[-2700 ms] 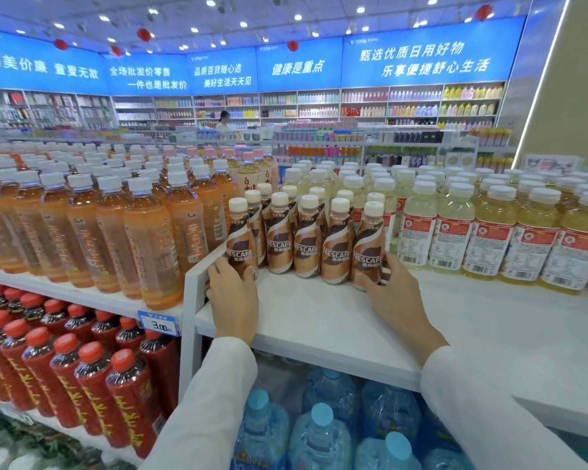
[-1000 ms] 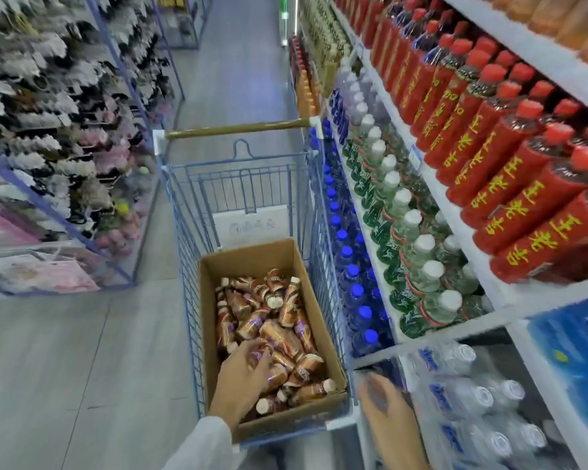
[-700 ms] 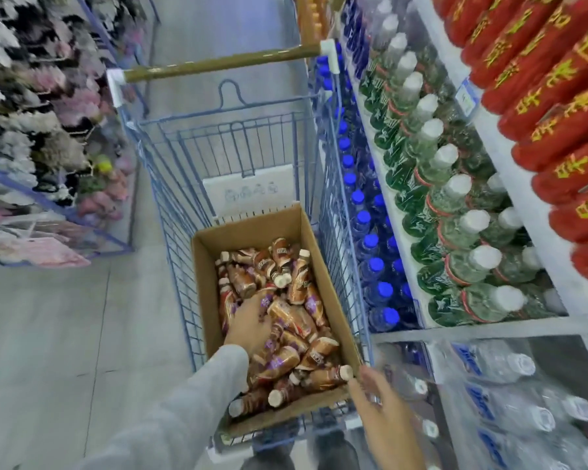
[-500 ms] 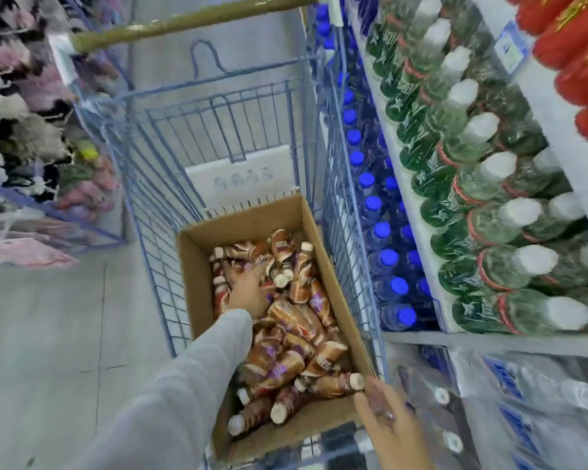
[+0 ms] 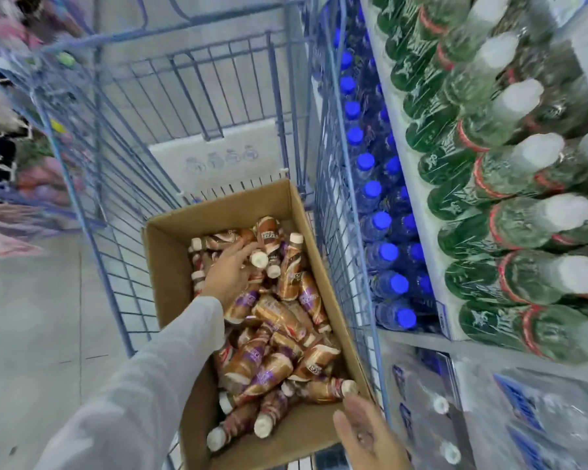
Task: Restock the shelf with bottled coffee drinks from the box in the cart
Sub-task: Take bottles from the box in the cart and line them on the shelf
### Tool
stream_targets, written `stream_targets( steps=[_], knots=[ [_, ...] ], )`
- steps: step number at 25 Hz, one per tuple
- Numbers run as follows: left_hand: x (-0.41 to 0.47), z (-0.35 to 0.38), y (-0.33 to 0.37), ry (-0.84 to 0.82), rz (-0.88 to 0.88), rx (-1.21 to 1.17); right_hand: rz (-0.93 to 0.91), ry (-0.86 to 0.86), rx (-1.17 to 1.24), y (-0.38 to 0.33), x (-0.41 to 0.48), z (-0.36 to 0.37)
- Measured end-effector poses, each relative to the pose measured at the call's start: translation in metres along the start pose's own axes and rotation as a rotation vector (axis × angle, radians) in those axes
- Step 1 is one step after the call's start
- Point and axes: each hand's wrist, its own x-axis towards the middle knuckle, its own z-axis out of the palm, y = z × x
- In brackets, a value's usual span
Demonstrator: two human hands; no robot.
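Note:
A brown cardboard box [image 5: 170, 266] sits in a blue wire cart [image 5: 116, 184] and holds several small brown coffee bottles [image 5: 279, 320] with cream caps, lying in a loose pile. My left hand [image 5: 230, 271] reaches deep into the box, fingers spread flat over the bottles at the far end; it grips nothing that I can see. My right hand [image 5: 370, 435] hovers open at the near right corner of the box, just below a bottle lying there [image 5: 323, 390].
To the right, shelves [image 5: 418, 337] carry green-labelled bottles [image 5: 510, 232] with white caps and, lower down, blue-capped water bottles [image 5: 381, 245]. Wrapped water packs [image 5: 489, 429] lie at the bottom right. Grey floor is on the left, beside hanging goods.
I turned from the coffee shelf down to the cart. My left hand slid from the box's near end to its far end. My right hand came up to the box's near corner.

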Motion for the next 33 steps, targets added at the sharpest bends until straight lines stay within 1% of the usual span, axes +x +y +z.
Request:
stream_targets(
  steps=[2,3,6,8,10,13,15,17,19,21,24,26,29,33],
  knots=[
    [-0.02,-0.017,0.01,0.083,-0.093,-0.38,-0.007,-0.019,0.012,-0.017,0.001,-0.007],
    [-0.036,-0.028,0.02,0.103,-0.143,-0.538,-0.005,-0.057,0.016,-0.029,0.002,-0.01],
    [-0.091,-0.06,0.05,0.188,-0.232,-0.874,-0.052,-0.139,-0.032,-0.066,0.024,-0.007],
    [-0.129,-0.074,0.062,0.237,-0.266,-1.016,-0.101,-0.154,-0.073,-0.092,0.055,0.012],
    [-0.16,-0.078,0.067,0.251,-0.328,-1.128,-0.101,-0.145,-0.052,-0.116,0.096,0.039],
    [-0.189,-0.066,0.062,0.235,-0.478,-1.279,0.02,-0.106,-0.042,-0.13,0.178,0.084],
    [-0.203,-0.054,0.052,0.227,-0.59,-1.361,0.074,-0.068,-0.13,-0.124,0.221,0.113],
    [-0.213,-0.045,0.043,0.248,-0.688,-1.394,0.049,-0.007,-0.229,-0.112,0.246,0.134],
    [-0.218,-0.04,0.037,0.25,-0.732,-1.396,0.004,0.082,-0.275,-0.107,0.25,0.143],
    [-0.225,-0.037,0.033,0.222,-0.739,-1.366,-0.023,0.112,-0.208,-0.105,0.245,0.142],
    [-0.231,-0.049,0.038,0.203,-0.718,-1.352,-0.076,0.044,-0.015,-0.102,0.198,0.119],
    [-0.233,-0.063,0.049,0.189,-0.67,-1.355,-0.128,-0.008,0.077,-0.107,0.148,0.096],
    [-0.239,-0.088,0.083,0.164,-0.533,-1.285,-0.165,-0.085,0.211,-0.108,0.068,0.059],
    [-0.248,-0.103,0.142,0.089,-0.378,-1.256,-0.21,-0.098,0.385,-0.098,-0.033,-0.003]
  ],
)
